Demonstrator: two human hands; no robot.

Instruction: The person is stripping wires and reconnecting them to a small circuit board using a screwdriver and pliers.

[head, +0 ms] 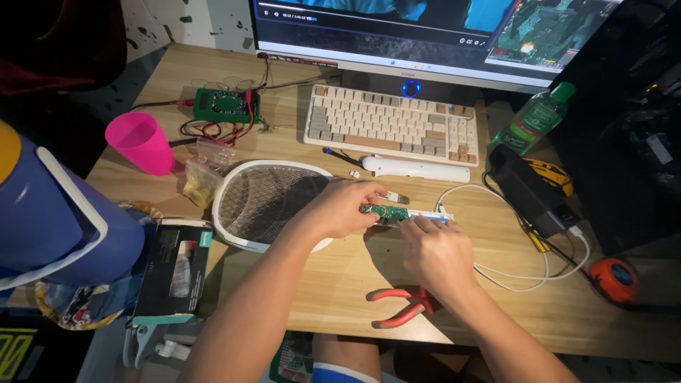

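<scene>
- Head view: red-handled steel pliers [401, 306] lie on the wooden table [340, 284], nearest the body, just beside the right wrist.
- Right hand [434, 254]: fingers pinched onto the end of the small green circuit board [384, 212].
- Left hand [340, 207]: grip closed on the board's other end, over the white mesh swatter head [261, 202].
- Board judged light, stiff, fragile; best held by its edges.
- Beyond: white handle shell [415, 169], beige keyboard [391, 122], green multimeter [225, 105].
</scene>
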